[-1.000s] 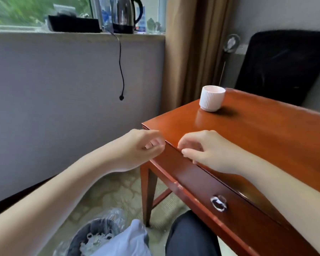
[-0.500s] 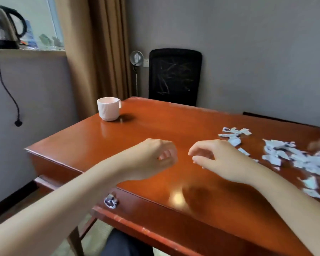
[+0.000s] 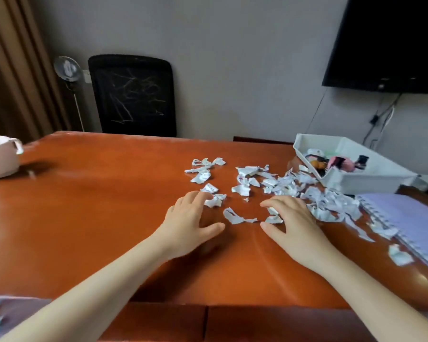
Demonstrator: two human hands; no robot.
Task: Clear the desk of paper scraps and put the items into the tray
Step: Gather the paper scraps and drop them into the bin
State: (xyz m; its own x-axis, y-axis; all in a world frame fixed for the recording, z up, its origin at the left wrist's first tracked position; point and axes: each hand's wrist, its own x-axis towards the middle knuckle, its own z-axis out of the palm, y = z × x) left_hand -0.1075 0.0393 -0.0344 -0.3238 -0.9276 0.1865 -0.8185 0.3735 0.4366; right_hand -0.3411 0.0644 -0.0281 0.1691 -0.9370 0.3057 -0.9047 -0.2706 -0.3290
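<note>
Both hands lie palm-down on the desk, fingers spread wide and holding nothing, one to each side of the nearest torn pieces. The left hand has its fingertips touching a small scrap at the near-left edge of the paper scraps, and the right hand covers a few pieces with its fingertips, its outer edge against the denser part of the heap. The placement suggests a raking or gathering posture: two flat, open hands flanking loose litter can sweep it into one mound, which suits thin, light fragments that a pinch would take only singly. The scraps are spread across the centre-right of the desk, thin at the left and thick toward the right, where they run up against the near wall of the tray and over the edge of a spiral notebook. Stray pieces lie on the notebook's binding and near the desk's right corner. The tray stands at the far right, already holding several small items, among them something pink and something dark; their identity cannot be told. A pale mug stands well apart at the far left, clear of the work. In my judgement clearing is at an early stage: most of the litter remains, and pieces beside the tray risk being pushed under or against it.
</note>
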